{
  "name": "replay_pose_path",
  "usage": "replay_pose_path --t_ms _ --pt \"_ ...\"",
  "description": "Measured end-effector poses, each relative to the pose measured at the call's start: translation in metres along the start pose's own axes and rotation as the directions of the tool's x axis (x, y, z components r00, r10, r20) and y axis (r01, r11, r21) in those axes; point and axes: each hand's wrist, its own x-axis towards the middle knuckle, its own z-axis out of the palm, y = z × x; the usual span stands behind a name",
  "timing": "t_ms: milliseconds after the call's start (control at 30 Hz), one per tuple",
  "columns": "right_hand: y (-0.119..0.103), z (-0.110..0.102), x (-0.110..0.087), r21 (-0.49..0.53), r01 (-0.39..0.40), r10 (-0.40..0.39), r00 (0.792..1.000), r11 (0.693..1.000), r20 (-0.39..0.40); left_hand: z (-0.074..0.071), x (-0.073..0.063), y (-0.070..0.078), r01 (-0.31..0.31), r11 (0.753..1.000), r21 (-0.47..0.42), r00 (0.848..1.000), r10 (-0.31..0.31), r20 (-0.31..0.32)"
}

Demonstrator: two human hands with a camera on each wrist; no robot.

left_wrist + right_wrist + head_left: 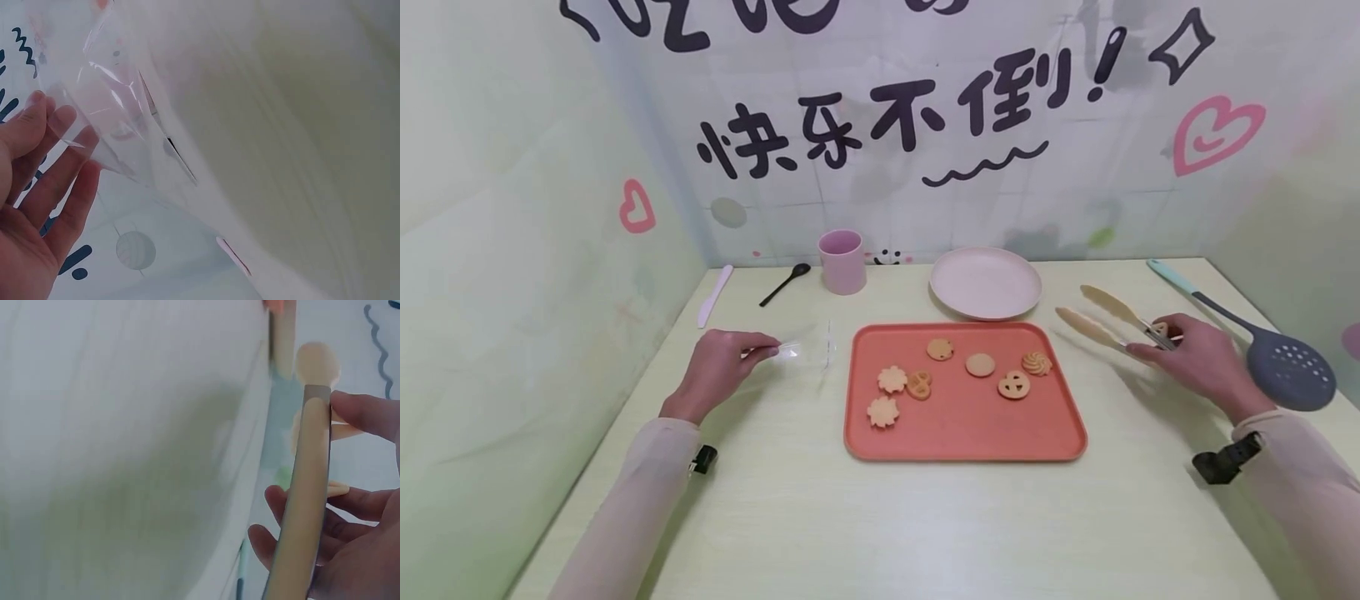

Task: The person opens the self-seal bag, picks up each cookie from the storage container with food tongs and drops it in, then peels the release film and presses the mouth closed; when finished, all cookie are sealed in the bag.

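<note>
My left hand (718,371) pinches the edge of a clear plastic bag (811,353) between thumb and fingers, left of the orange tray (958,435). Held above the table, the bag (115,103) looks thin and see-through in the left wrist view. In my right hand (1201,360) is a pair of tongs (1093,327) with beige tips and metal arms, gripped right of the tray. The tips are spread apart, with nothing between them. On the tray lie several cookies, among them a flower-shaped cookie (883,412), a pretzel-shaped cookie (919,385) and a swirled cookie (1037,363).
Behind the tray stand a pink plate (986,282) and a pink cup (842,265). A black spoon (785,284) and a lilac knife (715,297) lie at the back left. A dark slotted turner (1291,369) rests beyond my right hand. Walls bound the table on three sides.
</note>
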Motion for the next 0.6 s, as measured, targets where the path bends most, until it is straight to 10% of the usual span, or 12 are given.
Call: replay_pose_path --t_ms 600 --pt "-0.079 0.0 -0.001 0.092 0.189 -0.203 0.964 0.978 0.171 -0.002 0.001 0.004 0.001 1.0 -0.014 1.0 0.0 0.025"
